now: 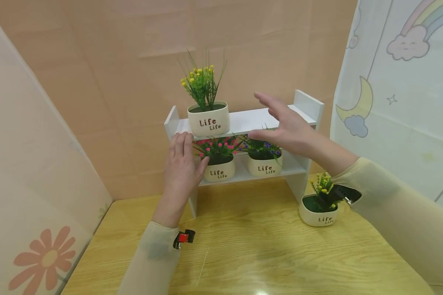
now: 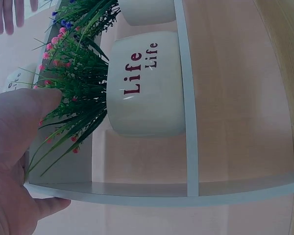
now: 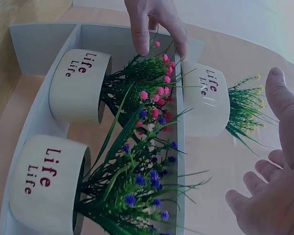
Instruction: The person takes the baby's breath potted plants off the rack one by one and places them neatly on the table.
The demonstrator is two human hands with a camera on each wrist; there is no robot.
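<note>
Wood-grain table point(image 1: 243, 246), white shelf point(image 1: 245, 119) on it (holding three flowerpots point(image 1: 209, 123)), fourth flowerpot point(image 1: 315, 217) alongside

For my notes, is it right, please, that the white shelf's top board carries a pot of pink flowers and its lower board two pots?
Not quite: the head view shows the pot on the top board holding yellow flowers, not pink; the lower board carries two pots.

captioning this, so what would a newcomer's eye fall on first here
Probably the yellow-flowered pot, standing toward the left of the white top shelf in the head view. Then the right hand, open in the air to its right. The pink-flowered pot and blue-flowered pot, side by side one level below, likely come next.
</note>
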